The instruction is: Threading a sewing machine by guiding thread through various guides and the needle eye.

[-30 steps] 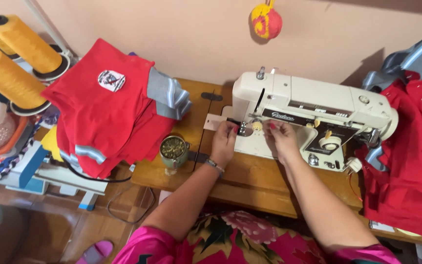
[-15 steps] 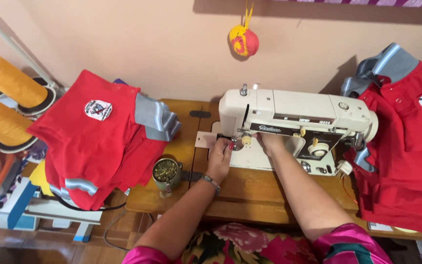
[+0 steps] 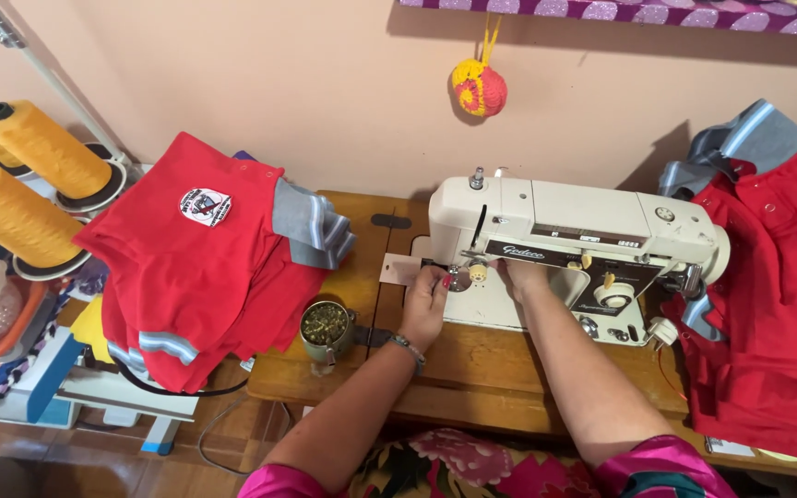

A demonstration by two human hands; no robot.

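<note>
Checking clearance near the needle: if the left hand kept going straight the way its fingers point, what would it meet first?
Probably the needle area under the head of the cream sewing machine: the left hand points up and slightly right at the plate there. Depth is unclear; the fingers may already touch it.

Bare wood of the surface (image 3: 481, 364) lies open in the lower centre of the frame, between the 2 forearms. The cream sewing machine (image 3: 583, 249) blocks the centre; red shirts (image 3: 205, 267) crowd the left edge, more red shirts (image 3: 786, 314) the right. A small tin (image 3: 326, 328) stands lower left of the machine.
</note>
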